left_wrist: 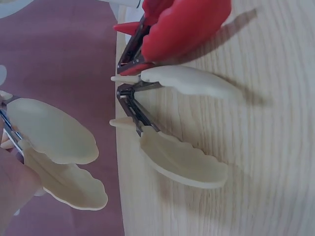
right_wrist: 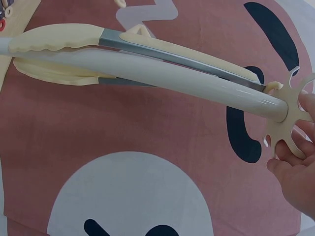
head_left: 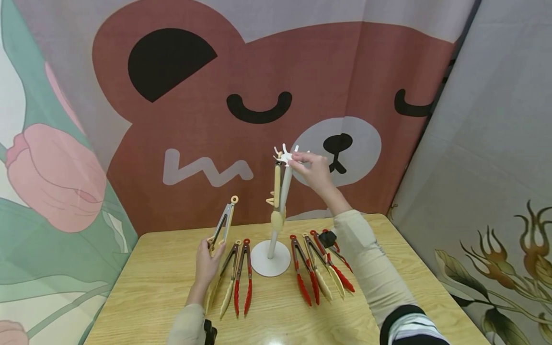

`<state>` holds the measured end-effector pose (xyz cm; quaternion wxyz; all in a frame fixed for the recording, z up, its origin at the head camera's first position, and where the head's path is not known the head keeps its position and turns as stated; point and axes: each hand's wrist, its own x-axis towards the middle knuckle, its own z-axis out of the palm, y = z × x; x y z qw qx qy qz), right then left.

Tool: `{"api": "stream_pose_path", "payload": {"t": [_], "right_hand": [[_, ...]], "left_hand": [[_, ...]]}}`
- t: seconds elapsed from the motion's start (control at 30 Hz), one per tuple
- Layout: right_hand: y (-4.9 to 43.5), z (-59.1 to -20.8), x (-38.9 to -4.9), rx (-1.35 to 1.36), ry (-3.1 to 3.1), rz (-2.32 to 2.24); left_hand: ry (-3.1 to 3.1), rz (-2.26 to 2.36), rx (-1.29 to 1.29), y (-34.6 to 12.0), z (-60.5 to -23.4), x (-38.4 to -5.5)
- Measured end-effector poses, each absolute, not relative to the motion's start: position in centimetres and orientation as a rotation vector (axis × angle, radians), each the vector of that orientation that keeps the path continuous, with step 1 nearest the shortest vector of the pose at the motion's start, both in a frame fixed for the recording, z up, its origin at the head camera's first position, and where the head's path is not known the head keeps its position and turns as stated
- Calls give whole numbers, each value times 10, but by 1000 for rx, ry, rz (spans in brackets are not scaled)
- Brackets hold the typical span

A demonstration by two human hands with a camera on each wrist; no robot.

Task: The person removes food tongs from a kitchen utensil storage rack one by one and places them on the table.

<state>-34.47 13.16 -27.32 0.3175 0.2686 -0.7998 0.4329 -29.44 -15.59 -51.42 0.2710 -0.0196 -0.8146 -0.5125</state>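
Observation:
My right hand [head_left: 316,172] is at the top of a white stand [head_left: 285,189], its thumb and fingers pinching an arm of the hooked rack [right_wrist: 290,115]. From one hook hangs a pair of cream-tipped tongs [right_wrist: 59,37], its scalloped heads pointing down along the pole. My left hand [head_left: 207,263] grips a second pair of cream-tipped tongs [left_wrist: 54,130] left of the stand, ring end up, the heads apart below the hand. Nearest to it on the table lie another cream-tipped pair [left_wrist: 182,160] and red-tipped tongs [left_wrist: 187,29].
The stand's round white base [head_left: 258,263] sits toward the back of the wooden table [head_left: 142,287]. Right of it lie several more tongs, including a red-tipped pair [head_left: 304,288] and a cream-tipped pair [head_left: 324,287]. Behind hangs a printed bear curtain [head_left: 194,129].

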Motion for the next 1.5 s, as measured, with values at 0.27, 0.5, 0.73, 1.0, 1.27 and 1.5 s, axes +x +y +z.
{"api": "stream_pose_path", "payload": {"t": [0.27, 0.5, 0.73, 1.0, 1.27, 1.5], "right_hand": [[132, -275, -345, 696, -2121, 1142], [132, -274, -346, 695, -2122, 1144], [133, -275, -346, 701, -2121, 1136], [132, -276, -348, 710, -2110, 1134], [132, -276, -347, 710, -2112, 1133], [133, -276, -347, 709, -2114, 1139]], "left_hand": [[-2234, -1329, -26, -164, -520, -294], [-2279, -1283, 35, -170, -526, -293], [-2303, -1201, 65, -175, -535, -292], [-2406, -1110, 96, -181, -541, -291], [-2517, -1074, 173, -184, -546, -285], [-2583, -1099, 228, -186, -552, -282]]}}
